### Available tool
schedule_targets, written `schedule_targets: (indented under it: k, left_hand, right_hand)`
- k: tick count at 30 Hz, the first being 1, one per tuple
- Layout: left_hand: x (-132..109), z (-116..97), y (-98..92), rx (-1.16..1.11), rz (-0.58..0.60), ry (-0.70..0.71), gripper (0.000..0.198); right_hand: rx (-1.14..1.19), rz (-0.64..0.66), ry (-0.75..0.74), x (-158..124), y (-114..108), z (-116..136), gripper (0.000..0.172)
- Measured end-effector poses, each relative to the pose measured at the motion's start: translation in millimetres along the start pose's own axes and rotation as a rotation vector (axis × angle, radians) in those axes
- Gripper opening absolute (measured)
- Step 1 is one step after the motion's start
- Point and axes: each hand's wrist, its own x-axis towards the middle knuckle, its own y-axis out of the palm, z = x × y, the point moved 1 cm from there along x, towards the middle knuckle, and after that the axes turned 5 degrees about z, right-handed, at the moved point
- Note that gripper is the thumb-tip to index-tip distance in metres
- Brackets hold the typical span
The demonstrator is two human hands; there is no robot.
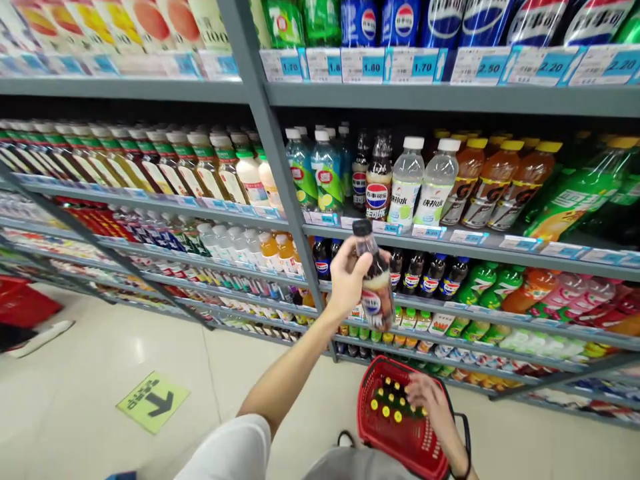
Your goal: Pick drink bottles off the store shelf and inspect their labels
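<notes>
My left hand [347, 277] is closed around the neck of a cola bottle [379, 297] with a dark cap, held upright with a slight tilt in front of the shelves. Its label is partly blurred. Lower right, my right hand [431, 397] hangs over the edge of a red shopping basket [367, 407], its fingers apart and holding nothing. Several bottles with yellow caps [386, 412] stand together inside the basket. The basket's black handle [467, 427] shows beside my right forearm. I cannot tell whether the basket rests on the floor.
A similar cola bottle [377, 190] stands on the shelf behind, beside clear bottles with white caps [406, 183]. A grey upright post [280, 147] divides the shelving. Yellow floor sign [145, 403] lies at left. Another person's shoe [43, 339] shows at the far left.
</notes>
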Motion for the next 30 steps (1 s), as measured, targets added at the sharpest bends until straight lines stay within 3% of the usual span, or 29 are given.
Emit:
schedule_targets:
  k: [3, 5, 8, 10, 13, 17, 21, 26, 30]
  left_hand:
    - [-58, 25, 16.5, -0.309, 0.029, -0.306, 0.052]
    - [-83, 35, 25.2, -0.377, -0.004, -0.386, 0.052]
    - [-101, 40, 32.5, -0.379, -0.063, -0.384, 0.048]
    - [-104, 40, 33.9, -0.366, -0.073, -0.368, 0.045]
    - [-106, 34, 33.0, -0.296, -0.025, -0.327, 0.047]
    - [-108, 24, 32.3, -0.228, 0.036, -0.262, 0.054]
    - [-111, 16, 35.4, -0.288, 0.097, -0.206, 0.041]
    - [-111, 11, 40.1, -0.386, 0.123, -0.231, 0.040]
    - [-111, 8, 40.9, -0.396, 0.113, -0.241, 0.039]
  right_hand:
    - [0.250, 0.263, 0.287, -4, 19, 19, 0.074]
    - [0.308, 0.328, 0.297, -12, 29, 35, 0.076]
    - [0.227, 0.292, 0.201, -27, 32, 48, 0.056]
    - [0.157, 0.256, 0.127, -33, 29, 47, 0.048]
    - [0.051, 0.172, -0.001, -35, 24, 42, 0.050]
    - [-0.145, -0.073, -0.164, -35, 25, 46, 0.056]
    - [-0.376, -0.252, -0.367, -37, 26, 57, 0.064]
    - [-0.525, -0.296, -0.627, -36, 20, 63, 0.070]
    - [-0.522, -0.284, -0.608, -35, 20, 64, 0.069]
